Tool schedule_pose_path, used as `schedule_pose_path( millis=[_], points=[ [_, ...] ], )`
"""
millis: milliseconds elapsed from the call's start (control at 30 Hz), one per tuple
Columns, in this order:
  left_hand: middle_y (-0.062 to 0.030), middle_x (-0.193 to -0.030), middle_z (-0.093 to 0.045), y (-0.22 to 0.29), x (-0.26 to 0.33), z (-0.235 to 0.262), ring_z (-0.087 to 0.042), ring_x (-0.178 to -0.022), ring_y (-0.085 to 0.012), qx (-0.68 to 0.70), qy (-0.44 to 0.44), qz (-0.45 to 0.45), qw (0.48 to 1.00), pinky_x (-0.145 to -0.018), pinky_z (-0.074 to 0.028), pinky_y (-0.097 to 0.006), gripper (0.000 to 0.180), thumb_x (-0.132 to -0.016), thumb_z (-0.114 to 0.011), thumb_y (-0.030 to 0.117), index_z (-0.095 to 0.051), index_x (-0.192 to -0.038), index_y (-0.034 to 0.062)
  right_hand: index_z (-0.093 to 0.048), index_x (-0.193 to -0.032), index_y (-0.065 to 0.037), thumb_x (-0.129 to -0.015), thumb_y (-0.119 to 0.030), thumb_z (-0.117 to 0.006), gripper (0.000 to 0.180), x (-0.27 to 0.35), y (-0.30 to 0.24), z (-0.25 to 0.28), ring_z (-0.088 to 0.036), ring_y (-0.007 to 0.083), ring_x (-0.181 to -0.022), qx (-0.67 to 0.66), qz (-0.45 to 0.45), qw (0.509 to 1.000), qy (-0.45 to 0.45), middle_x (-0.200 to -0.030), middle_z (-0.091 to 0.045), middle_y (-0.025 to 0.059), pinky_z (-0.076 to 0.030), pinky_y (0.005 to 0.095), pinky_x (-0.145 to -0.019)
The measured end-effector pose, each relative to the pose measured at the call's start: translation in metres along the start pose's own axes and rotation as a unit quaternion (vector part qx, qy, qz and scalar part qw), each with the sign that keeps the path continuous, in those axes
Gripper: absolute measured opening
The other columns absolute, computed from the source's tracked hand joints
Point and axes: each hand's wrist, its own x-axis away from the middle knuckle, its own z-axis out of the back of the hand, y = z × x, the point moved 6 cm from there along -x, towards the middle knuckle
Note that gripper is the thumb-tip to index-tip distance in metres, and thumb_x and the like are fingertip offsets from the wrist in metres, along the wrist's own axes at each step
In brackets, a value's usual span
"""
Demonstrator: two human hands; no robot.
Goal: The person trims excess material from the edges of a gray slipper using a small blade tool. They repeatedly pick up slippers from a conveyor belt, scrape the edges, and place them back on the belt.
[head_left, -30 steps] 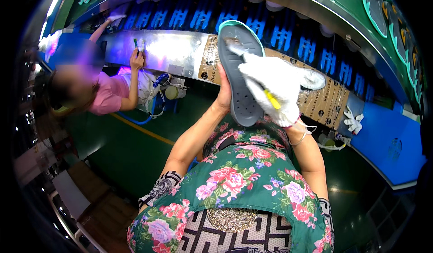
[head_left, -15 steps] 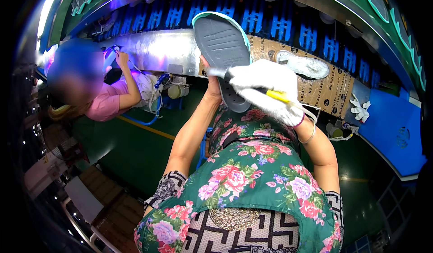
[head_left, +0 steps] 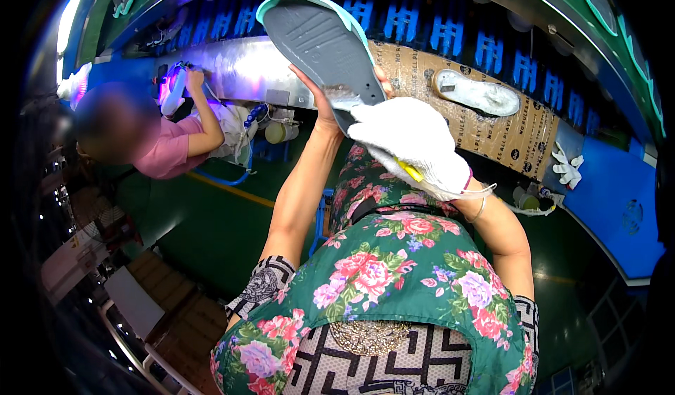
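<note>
My left hand [head_left: 325,106] holds up a grey shoe sole with a light teal rim [head_left: 320,43], its patterned underside facing me. My right hand [head_left: 415,145], in a white glove, grips a small yellow-handled tool [head_left: 409,170] and presses against the lower end of the sole. The tool's tip is hidden behind the glove and the sole.
A brown cardboard-covered work surface [head_left: 520,135] carries another white sole [head_left: 477,92]. A pair of white gloves [head_left: 564,164] lies at its right end. A person in a pink shirt [head_left: 169,149] works at the bench on the left. Green floor lies below.
The sole has tipped from upright toward the upper left, now showing more of its underside. My gloved right hand slid down to the sole's lower end.
</note>
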Motion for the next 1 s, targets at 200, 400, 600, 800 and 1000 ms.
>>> schedule_pose_path(
  millis=[200, 400, 600, 800, 1000],
  points=[
    [-0.0231, -0.099, -0.065, 0.015, -0.009, -0.001, -0.065, -0.093, -0.0372, 0.026, -0.023, -0.054, 0.998, -0.078, -0.058, -0.050, 0.127, -0.061, -0.023, 0.106, -0.057, -0.120, -0.0016, -0.075, -0.106, -0.016, -0.077, -0.007, -0.077, 0.030, -0.001, 0.003, 0.006, -0.069, 0.0253, -0.083, -0.034, -0.018, 0.999, 0.015, -0.096, -0.073, 0.0052, -0.054, 0.0357, -0.074],
    [-0.0177, -0.106, -0.066, 0.027, -0.016, -0.011, -0.065, -0.092, -0.0298, -0.033, -0.104, -0.101, 0.989, -0.090, -0.050, -0.047, 0.114, -0.072, -0.027, 0.099, -0.065, -0.116, -0.0001, -0.076, -0.106, -0.016, -0.076, -0.007, -0.078, 0.031, 0.005, 0.005, 0.002, -0.069, 0.0260, -0.085, -0.086, -0.062, 0.994, 0.009, -0.101, -0.074, 0.0056, -0.055, 0.0352, -0.074],
    [-0.0177, -0.092, -0.065, 0.026, -0.023, -0.010, -0.063, -0.094, -0.0319, 0.035, -0.086, -0.058, 0.994, -0.081, -0.056, -0.042, 0.127, -0.059, -0.025, 0.106, -0.063, -0.108, -0.0042, -0.076, -0.103, -0.008, -0.079, -0.003, -0.076, 0.024, 0.007, 0.002, 0.001, -0.071, 0.0238, -0.086, -0.142, -0.071, 0.987, -0.005, -0.100, -0.075, 0.0096, -0.056, 0.0326, -0.078],
    [-0.0192, -0.092, -0.065, 0.028, -0.028, -0.002, -0.066, -0.092, -0.0329, -0.021, -0.077, -0.027, 0.996, -0.072, -0.059, -0.043, 0.131, -0.055, -0.021, 0.108, -0.064, -0.106, -0.0050, -0.076, -0.102, -0.010, -0.080, -0.005, -0.076, 0.022, 0.012, 0.007, 0.002, -0.071, 0.0251, -0.087, -0.038, -0.096, 0.995, 0.012, -0.103, -0.075, 0.0094, -0.056, 0.0331, -0.078],
    [-0.0247, -0.096, -0.066, 0.032, -0.034, 0.008, -0.070, -0.084, -0.0334, -0.060, -0.081, -0.013, 0.995, -0.069, -0.062, -0.044, 0.131, -0.059, -0.024, 0.106, -0.057, -0.123, -0.0026, -0.077, -0.101, -0.011, -0.081, -0.008, -0.076, 0.020, 0.014, 0.013, -0.002, -0.071, 0.0249, -0.088, -0.163, -0.144, 0.976, -0.004, -0.104, -0.074, 0.0101, -0.056, 0.0328, -0.078]
  ],
)
